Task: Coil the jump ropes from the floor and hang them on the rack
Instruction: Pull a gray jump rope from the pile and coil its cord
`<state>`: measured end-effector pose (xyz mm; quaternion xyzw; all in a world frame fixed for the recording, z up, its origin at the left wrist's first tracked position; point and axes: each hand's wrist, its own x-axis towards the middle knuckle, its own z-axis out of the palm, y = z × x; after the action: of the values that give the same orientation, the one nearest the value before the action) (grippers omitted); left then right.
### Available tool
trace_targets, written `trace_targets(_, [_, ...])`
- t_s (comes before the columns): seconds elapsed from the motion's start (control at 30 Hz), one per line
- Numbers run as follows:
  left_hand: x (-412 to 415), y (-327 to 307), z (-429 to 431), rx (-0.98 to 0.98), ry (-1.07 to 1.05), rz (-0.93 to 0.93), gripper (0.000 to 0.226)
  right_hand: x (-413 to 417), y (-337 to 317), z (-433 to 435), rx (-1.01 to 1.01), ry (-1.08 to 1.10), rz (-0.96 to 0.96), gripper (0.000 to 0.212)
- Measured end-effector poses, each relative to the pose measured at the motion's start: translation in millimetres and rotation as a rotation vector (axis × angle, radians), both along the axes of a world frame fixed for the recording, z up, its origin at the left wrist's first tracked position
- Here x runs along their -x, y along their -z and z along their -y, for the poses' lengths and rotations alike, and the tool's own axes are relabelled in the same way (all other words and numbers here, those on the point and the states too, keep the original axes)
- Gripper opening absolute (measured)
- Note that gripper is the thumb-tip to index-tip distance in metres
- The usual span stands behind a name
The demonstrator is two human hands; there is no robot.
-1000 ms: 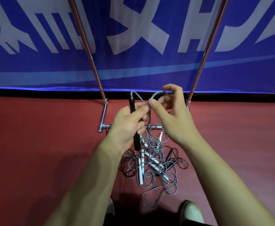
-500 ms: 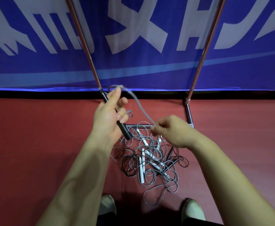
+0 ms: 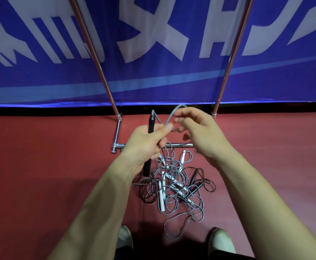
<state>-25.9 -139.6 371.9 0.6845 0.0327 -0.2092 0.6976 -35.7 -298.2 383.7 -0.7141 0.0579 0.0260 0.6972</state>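
My left hand (image 3: 146, 145) grips a black jump-rope handle (image 3: 151, 122) held upright, its lower end showing below my palm. A grey cord (image 3: 172, 116) arcs from the handle's top over to my right hand (image 3: 196, 132), whose fingertips pinch it just right of the left thumb. Below my hands a tangled pile of jump ropes (image 3: 174, 184) lies on the red floor, with white handles (image 3: 161, 199) and black handles (image 3: 193, 178) mixed in grey and dark cords. The metal rack (image 3: 104, 81) stands behind the pile, with two slanted poles and a low crossbar.
A blue banner with white characters (image 3: 153, 34) hangs behind the rack. The rack's base bar (image 3: 116, 132) runs along the floor at left. My two shoes (image 3: 221, 241) stand at the bottom edge, close to the pile's trailing cord loop (image 3: 177, 228).
My left hand came back from the left and turned the handle upright. My right hand rose from low over the pile to meet the left, gathering the cord into a loop.
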Motion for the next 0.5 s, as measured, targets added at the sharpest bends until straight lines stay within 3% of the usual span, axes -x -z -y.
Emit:
trace_targets(0.17, [-0.4, -7.0, 1.9, 0.264, -0.069, -0.065, 0.024, 10.6, 18.6, -1.0, 0.245, -0.397, -0.178, 0.008])
trace_targets(0.3, [-1.5, -14.3, -2.4, 0.481, -0.110, -0.117, 0.024, 11.8, 26.7, 0.1, 0.519, -0.442, -0.101, 0.013])
trace_targets(0.37, [-2.6, -15.6, -6.3, 0.487, -0.108, -0.098, 0.031, 12.0, 22.2, 0.7, 0.489, -0.431, -0.042, 0.017])
trace_targets(0.5, [-4.8, -5.9, -12.3, 0.253, -0.019, -0.082, 0.025, 6.7, 4.7, -3.9, 0.138, -0.189, 0.125, 0.018])
